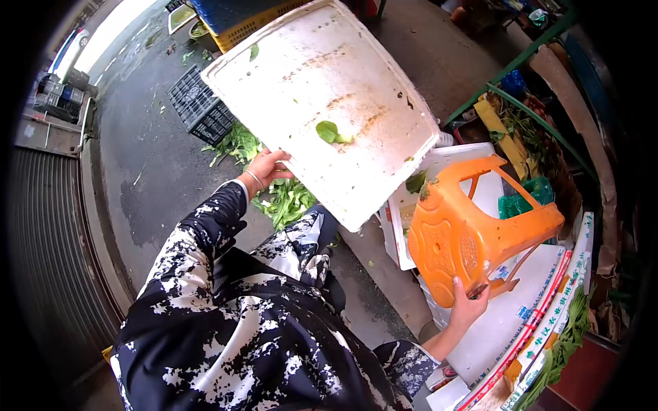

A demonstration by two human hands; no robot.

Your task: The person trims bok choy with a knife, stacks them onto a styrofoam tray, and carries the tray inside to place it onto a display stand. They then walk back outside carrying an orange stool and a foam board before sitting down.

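A large white foam lid (322, 103), smudged brown and dotted with leaf bits, is tilted in front of me. My left hand (266, 169) is at its lower left edge, fingers bent against the rim. One green leaf (331, 133) lies on the lid. On the right, my right hand (471, 305) grips an orange plastic stool (445, 233) by its lower edge; the stool lies on its side over white foam boxes (486, 335). Leafy greens (284, 202) are on the ground beneath my left hand.
A dark crate (199, 106) stands on the wet pavement, with blue and yellow crates (236, 31) behind the lid. A green metal frame (510, 68) and piled vegetables are at the right. At the far left is a ribbed shutter (51, 267).
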